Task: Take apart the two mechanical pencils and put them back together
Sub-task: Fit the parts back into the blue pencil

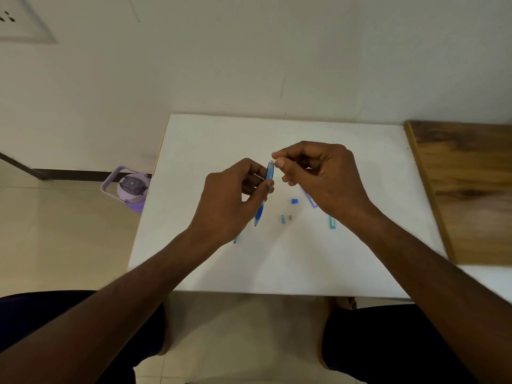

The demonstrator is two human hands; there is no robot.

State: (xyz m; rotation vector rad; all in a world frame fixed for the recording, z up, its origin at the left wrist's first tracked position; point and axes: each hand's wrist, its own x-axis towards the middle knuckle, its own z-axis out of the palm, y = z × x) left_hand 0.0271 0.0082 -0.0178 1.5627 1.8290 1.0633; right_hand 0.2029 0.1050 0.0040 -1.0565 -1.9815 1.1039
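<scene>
My left hand [232, 198] grips a blue mechanical pencil [264, 195] around its barrel, tip pointing down toward me. My right hand [324, 176] pinches the small whitish piece at the pencil's top end [272, 162] between thumb and forefinger. On the white table [277, 259] lie loose parts: a small blue cap [294, 201], a tiny light-blue piece [283, 219] and a grey piece [290, 217]. A teal pencil part [332, 222] shows under my right wrist. Another teal tip [235, 240] pokes out below my left wrist.
A purple-edged card or packet [312, 201] lies partly hidden under my right hand. A wooden tabletop [471, 189] adjoins on the right. A lilac water bottle [131, 189] stands on the floor left of the table. The wall is just behind the table.
</scene>
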